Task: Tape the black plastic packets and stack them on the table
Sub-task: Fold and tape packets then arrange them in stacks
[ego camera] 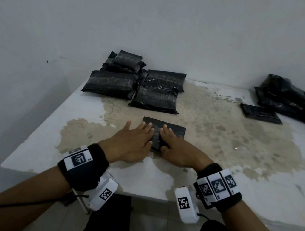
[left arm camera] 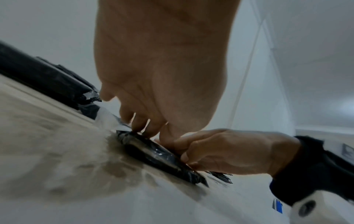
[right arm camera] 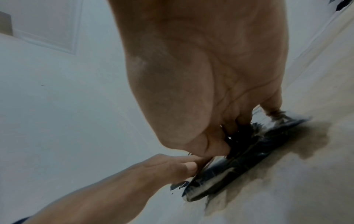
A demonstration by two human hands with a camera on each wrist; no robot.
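Both forearms reach forward, wrists banded in black. The left hand (ego camera: 132, 142) and right hand (ego camera: 177, 148) lie palm-down side by side, fingers extended and pressing flat, thumbs nearly touching.

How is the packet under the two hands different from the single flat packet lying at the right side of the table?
The packet under the hands is pressed by the left hand and right hand; the right-side packet lies untouched. The first sits near the table's front edge, the second farther back. Both are flat and black.
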